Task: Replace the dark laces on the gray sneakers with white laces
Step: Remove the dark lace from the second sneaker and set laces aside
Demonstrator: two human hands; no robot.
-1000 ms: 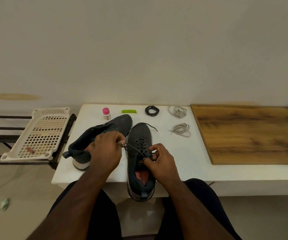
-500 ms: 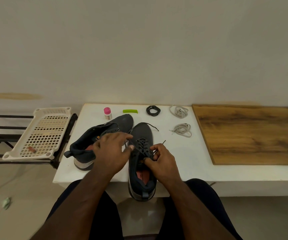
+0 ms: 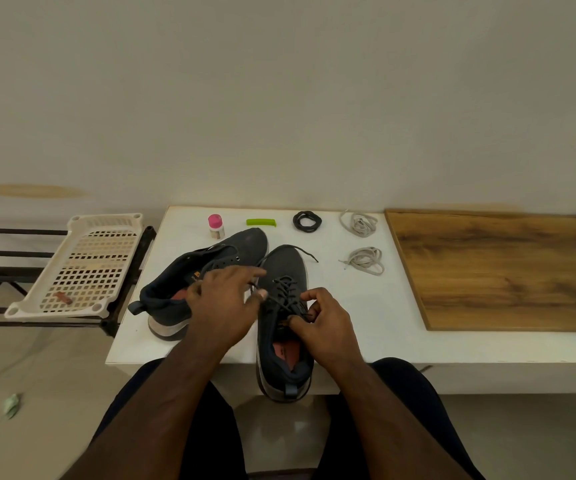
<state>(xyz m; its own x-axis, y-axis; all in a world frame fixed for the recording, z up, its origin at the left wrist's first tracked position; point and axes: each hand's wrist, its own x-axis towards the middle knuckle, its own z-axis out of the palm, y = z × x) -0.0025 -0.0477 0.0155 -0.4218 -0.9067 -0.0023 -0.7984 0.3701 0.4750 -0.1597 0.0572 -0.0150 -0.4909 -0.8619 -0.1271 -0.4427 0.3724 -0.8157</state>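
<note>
Right sneaker (image 3: 285, 306): near front edge of surface (image 3: 366, 327), heel overhanging. Dark lace (image 3: 285, 292) part-threaded. Right hand (image 3: 321, 323) grip pinches lace at upper eyelets; left hand (image 3: 226, 303) fingers extended, thumb at lace. Advice: loosen crossings row by row, steady shoe. White laces (image 3: 366, 259) toward back edge.

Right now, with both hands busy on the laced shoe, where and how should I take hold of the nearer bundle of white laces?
Take the nearer white lace bundle from above at the middle of its flat coil, pinching across the gathered loops. It lies loose on the white table, its free end trailing left toward the laced gray sneaker, so lift straight up.
</note>
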